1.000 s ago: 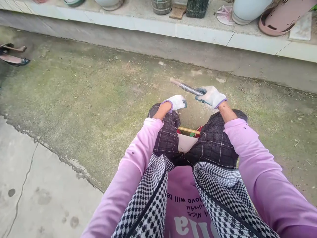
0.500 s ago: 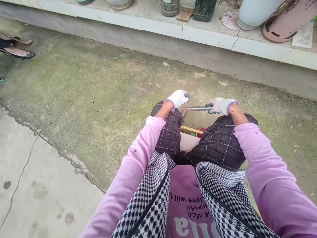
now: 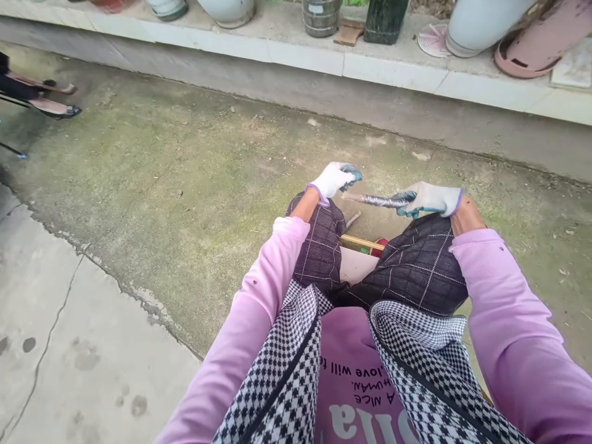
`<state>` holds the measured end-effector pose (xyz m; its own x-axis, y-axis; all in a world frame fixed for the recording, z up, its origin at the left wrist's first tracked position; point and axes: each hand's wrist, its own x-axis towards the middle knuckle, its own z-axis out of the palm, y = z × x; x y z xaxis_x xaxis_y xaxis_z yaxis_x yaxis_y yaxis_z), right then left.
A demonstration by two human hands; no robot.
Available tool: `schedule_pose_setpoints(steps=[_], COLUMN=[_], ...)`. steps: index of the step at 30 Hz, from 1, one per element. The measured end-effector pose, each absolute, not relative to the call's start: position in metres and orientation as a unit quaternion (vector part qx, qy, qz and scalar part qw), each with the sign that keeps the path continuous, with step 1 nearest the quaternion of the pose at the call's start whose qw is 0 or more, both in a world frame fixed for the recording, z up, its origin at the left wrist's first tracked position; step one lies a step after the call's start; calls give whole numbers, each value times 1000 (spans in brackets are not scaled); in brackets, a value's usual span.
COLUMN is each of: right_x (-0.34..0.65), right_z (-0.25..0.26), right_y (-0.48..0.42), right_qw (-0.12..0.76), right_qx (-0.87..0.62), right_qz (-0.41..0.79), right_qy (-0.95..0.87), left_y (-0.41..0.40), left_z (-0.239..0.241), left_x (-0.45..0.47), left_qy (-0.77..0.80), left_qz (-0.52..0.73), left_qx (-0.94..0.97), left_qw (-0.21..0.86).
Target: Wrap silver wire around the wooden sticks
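My right hand [image 3: 428,198], in a white glove with a teal palm, is closed around a short rod [image 3: 382,201]. The rod has a silvery wrapping, and its blurred tan end points left. My left hand [image 3: 337,179], gloved the same way, is just above that end, over my left knee. Its fingers are curled together; whatever is in them, if anything, is hidden. Below the hands, between my knees, are a yellowish stick [image 3: 362,241], a red object [image 3: 380,245] partly behind my leg and a thin greyish piece [image 3: 353,220].
A tiled ledge [image 3: 296,54] runs across the front with several pots on it, including a leaning pink one [image 3: 539,40]. Another person's foot [image 3: 55,108] shows at the far left. Mossy concrete ground [image 3: 185,160] meets paler paving [image 3: 69,345] at a cracked edge.
My right hand has shifted slightly right with the rod, turning so more of the teal palm shows. The thin greyish piece between my knees shows more clearly. The view has tilted a little.
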<state>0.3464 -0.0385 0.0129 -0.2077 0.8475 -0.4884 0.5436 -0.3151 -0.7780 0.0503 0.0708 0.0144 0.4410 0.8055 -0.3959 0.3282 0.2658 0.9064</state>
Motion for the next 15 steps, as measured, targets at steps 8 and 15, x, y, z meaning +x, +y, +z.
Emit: schedule_pose_setpoints(steps=[8,15], right_x=[287,250], right_z=[27,14], right_y=[0,38], right_qw=[204,165], right_qx=[-661,-719], right_qz=[508,360], right_qy=[-514,-571], left_y=[78,73], left_z=[0,8], left_x=[61,60], left_qy=[494,501], left_qz=[124,124], left_qx=[591,593], left_qw=[626,618])
